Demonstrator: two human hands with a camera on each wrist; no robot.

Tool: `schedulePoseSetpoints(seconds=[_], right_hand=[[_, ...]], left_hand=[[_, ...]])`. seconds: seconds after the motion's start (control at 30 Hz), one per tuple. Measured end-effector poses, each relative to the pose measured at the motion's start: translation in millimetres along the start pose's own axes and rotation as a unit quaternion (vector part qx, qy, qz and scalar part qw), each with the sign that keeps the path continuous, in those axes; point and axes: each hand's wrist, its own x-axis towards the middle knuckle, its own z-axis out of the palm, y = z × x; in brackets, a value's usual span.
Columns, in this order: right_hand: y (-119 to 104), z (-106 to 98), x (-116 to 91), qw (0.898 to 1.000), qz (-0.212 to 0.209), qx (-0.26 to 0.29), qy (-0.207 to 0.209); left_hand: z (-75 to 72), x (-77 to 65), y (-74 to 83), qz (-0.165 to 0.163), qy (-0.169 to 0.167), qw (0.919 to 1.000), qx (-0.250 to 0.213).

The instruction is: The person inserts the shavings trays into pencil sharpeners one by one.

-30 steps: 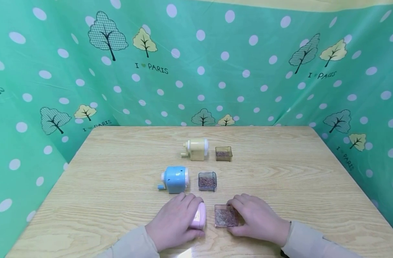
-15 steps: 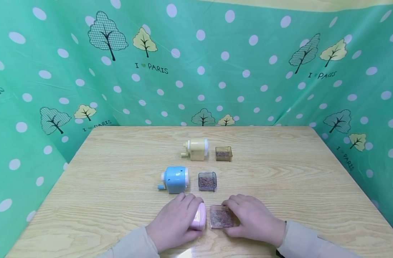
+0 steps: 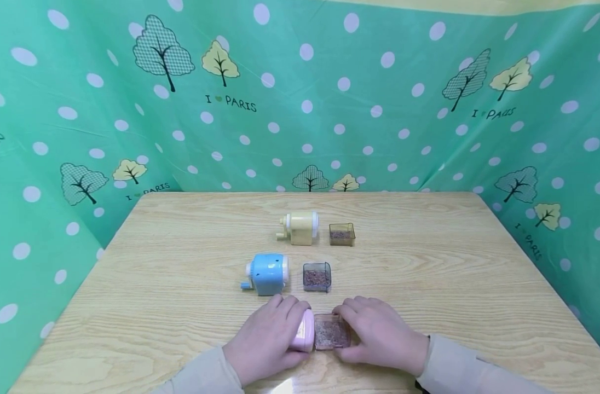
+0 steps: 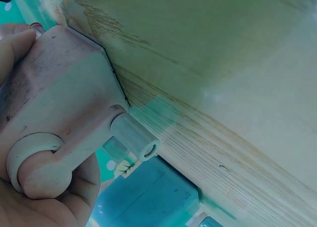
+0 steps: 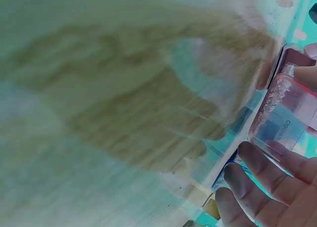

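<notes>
- I have the left hand closed round the pink sharpener, its crank beside the palm.
- The right hand pinches the clear pink drawer, shavings inside, its end at the sharpener's side — touching or just short, I can't tell.
- I judge this pair lined up but not yet joined; pushing the drawer home is left.
- Just beyond the left grip, the blue sharpener stands apart from its drawer.
- Farther beyond both grips, the yellow sharpener and its yellow drawer — also unjoined.
</notes>
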Motion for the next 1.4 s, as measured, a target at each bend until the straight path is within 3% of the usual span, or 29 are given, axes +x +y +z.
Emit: schedulePoseSetpoints(seconds=[1.03,1.4], right_hand=[[-12,2,11,0.999,-0.008,-0.010,-0.045],[-13,5,13,0.999,-0.020,-0.022,-0.036]], left_hand=[[3.3,-2.1,-0.1,0.001,0.029,0.9995,-0.008],[1.5,-1.5,0.3,-0.008,0.007,0.9999,-0.011]])
